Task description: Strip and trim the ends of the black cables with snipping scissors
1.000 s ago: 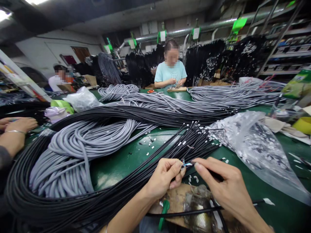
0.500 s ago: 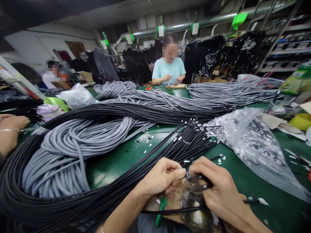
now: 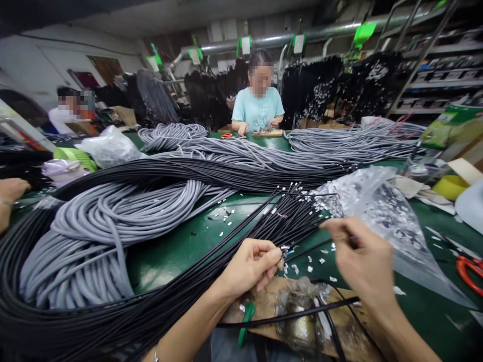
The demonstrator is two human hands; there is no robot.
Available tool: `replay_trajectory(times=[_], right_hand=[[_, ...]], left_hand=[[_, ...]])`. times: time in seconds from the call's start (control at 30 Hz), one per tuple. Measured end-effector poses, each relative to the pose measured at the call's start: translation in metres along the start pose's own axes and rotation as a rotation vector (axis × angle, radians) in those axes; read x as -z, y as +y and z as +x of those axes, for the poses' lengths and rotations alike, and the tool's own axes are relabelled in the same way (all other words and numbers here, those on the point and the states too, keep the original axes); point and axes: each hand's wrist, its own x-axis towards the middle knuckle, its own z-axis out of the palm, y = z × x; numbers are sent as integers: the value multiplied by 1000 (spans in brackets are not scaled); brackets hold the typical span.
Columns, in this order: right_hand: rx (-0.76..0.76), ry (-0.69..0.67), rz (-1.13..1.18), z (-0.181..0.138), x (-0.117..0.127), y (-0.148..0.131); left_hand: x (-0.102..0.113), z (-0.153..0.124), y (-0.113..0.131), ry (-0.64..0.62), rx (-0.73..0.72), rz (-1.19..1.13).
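Note:
My left hand [image 3: 251,266] is closed in a pinch on the stripped end of a black cable [image 3: 302,248], where small coloured wires show at the fingertips. My right hand [image 3: 364,259] hovers to the right above the green table [image 3: 181,246], blurred by motion, and its fingers look curled near the clear plastic bag [image 3: 381,211]. A big bundle of black cables [image 3: 113,322] runs from the lower left up to cut ends [image 3: 294,201] in front of both hands. Below the hands lies a cardboard piece [image 3: 271,306] with crumpled foil-like wrap [image 3: 298,322].
Grey cable coils [image 3: 113,221] lie left of centre, more grey cables [image 3: 339,143] at the back. Small white bits [image 3: 226,213] litter the table. Red-handled scissors [image 3: 468,269] lie at the right edge. A person in a light blue shirt [image 3: 258,110] works opposite; another person's hand [image 3: 11,193] rests at left.
My right hand has left the cable end at my left fingertips and swung up and right toward the plastic bag. The left hand still pinches the cable end.

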Motion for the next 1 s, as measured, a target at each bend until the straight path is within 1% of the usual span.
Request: replay_trajectory(times=[0.07,0.13,0.2,0.27,0.43,0.7,0.77,0.83,0.93,1.0], right_hand=[[25,-214,100,-4,-6,-1],[41,-357,236,-8,-11,-8],[8,-434,322,-11,-13,-17],[-35,-480,353,-12,-12,-23],[-59,-495,393,-12,-12,-23],[-42,-421,380,-15,-16,-26],[-69,-411,377,-14,-16,-26],[-128,-409,366,-13,-16,-24],[-214,-445,355,-12,-17,-21],[-226,-458,360,-12,-17,-19]], left_hand=[[1,1,0,1,-19,-40],[2,2,-1,-1,-39,-61],[2,2,-2,1,-59,-65],[2,2,-3,4,-76,-64],[0,0,-2,14,-71,-34],[-2,2,-4,89,-89,-5],[-2,3,-4,87,-91,5],[-2,3,-5,82,-94,8],[-2,2,-4,78,-98,-1],[-2,1,-3,73,-100,-2]])
